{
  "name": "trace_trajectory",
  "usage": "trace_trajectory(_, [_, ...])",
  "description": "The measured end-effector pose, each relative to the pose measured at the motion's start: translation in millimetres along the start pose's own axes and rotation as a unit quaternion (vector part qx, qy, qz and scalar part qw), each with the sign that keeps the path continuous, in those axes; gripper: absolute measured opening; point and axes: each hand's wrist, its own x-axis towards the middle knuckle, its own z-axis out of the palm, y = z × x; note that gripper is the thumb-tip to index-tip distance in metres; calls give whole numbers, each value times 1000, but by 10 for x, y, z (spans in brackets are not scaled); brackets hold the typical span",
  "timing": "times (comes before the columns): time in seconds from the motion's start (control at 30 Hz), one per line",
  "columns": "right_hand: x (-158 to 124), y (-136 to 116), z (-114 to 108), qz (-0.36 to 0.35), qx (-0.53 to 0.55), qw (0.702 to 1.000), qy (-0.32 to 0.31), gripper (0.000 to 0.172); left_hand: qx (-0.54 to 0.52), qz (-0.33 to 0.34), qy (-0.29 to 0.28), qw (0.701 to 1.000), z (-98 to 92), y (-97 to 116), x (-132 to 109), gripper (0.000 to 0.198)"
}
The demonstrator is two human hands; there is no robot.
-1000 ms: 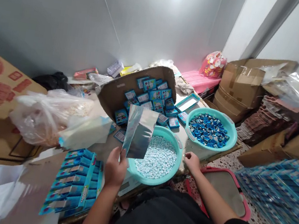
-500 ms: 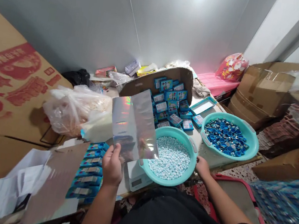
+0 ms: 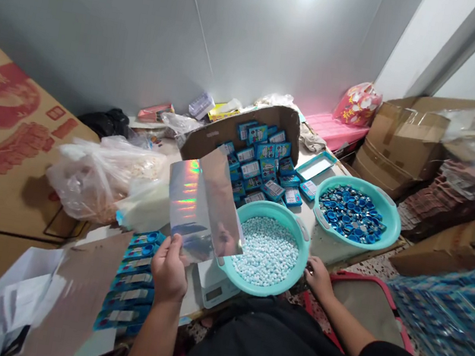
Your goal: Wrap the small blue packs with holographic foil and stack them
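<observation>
My left hand [image 3: 169, 269] pinches the lower edge of a shiny silver foil sheet [image 3: 192, 207] with a crease down it and rainbow glints. The sheet's right corner overhangs the rim of a turquoise basin [image 3: 301, 272] full of small pale-blue and white pellets [image 3: 264, 251]. Beside that basin's right rim is my right hand [image 3: 318, 277], its fingers curled; what they hold, if anything, is hidden. Under the basin's left side a white scale [image 3: 213, 291] shows. Left of my left hand lies a row of blue packs [image 3: 130, 287].
A second turquoise basin [image 3: 392, 223] holds blue caps. Small blue boxes [image 3: 266, 167] are heaped before a curved cardboard piece [image 3: 293, 128]. Plastic bags [image 3: 98, 174] and a large carton [image 3: 0, 164] stand left. Cartons [image 3: 406, 138] and a red-edged stool [image 3: 368, 304] are right.
The view has shifted, so most things appear farther left. The foil sheet has tilted slightly in my left hand. My right hand has dropped a little beside the basin rim.
</observation>
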Motion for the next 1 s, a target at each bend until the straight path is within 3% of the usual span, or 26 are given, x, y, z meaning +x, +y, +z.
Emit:
trace_trajectory(0.07, [-24,2,-34,-4,-14,1000,-2,14,12,2,9,1000,7,-15,-7,35])
trace_trajectory(0.23, [18,-4,-96,12,-19,1000,-14,15,-1,1,13,1000,108,-4,-22,33])
trace_trajectory(0.4, [166,-26,-133,66,-3,998,21,11,0,2,-20,1000,188,9,18,33])
trace_trajectory(0.57, [375,-243,-275,70,23,993,93,34,14,17,-55,998,229,34,63,34])
trace_trajectory(0.73, [517,-629,-589,43,34,986,158,30,31,42,-78,996,235,121,66,39])
trace_trajectory(0.87, [538,-1171,-723,30,62,984,163,35,31,26,-107,993,172,182,48,39])
trace_trajectory(0.93, [518,-1545,-705,-2,144,984,107,44,37,19,-132,990,129,209,29,38])
trace_trajectory(1.0, [483,-1934,-652,-40,302,952,-20,59,65,30,-155,985,90,237,-2,37])
